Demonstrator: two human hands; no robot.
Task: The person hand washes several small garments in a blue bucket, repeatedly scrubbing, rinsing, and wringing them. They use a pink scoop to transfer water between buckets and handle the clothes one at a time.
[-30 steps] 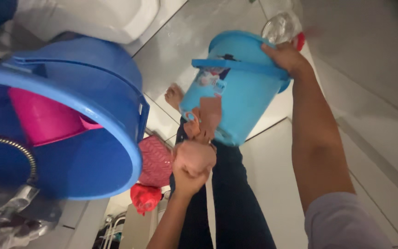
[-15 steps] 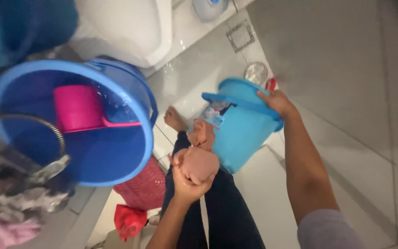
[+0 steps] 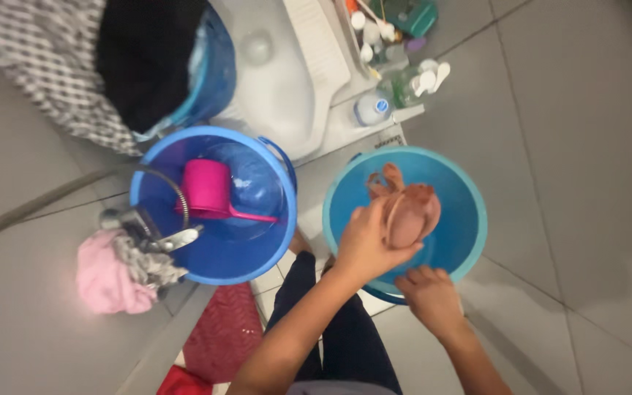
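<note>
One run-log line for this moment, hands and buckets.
left hand: grips brownish cloth over light blue bucket | right hand: on that bucket's near rim | dark blue bucket: water, pink scoop

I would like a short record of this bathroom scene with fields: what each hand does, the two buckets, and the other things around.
left hand: left hand grips a wet brownish-pink cloth above the light blue plastic bucket
right hand: right hand holds the near rim of that bucket
bucket position: upright on the grey tiled floor
second bucket: darker blue plastic bucket with water, a pink plastic scoop inside
hose: metal shower hose rests on its rim
nearby: pink towel, white squat toilet, toiletry bottles
</note>
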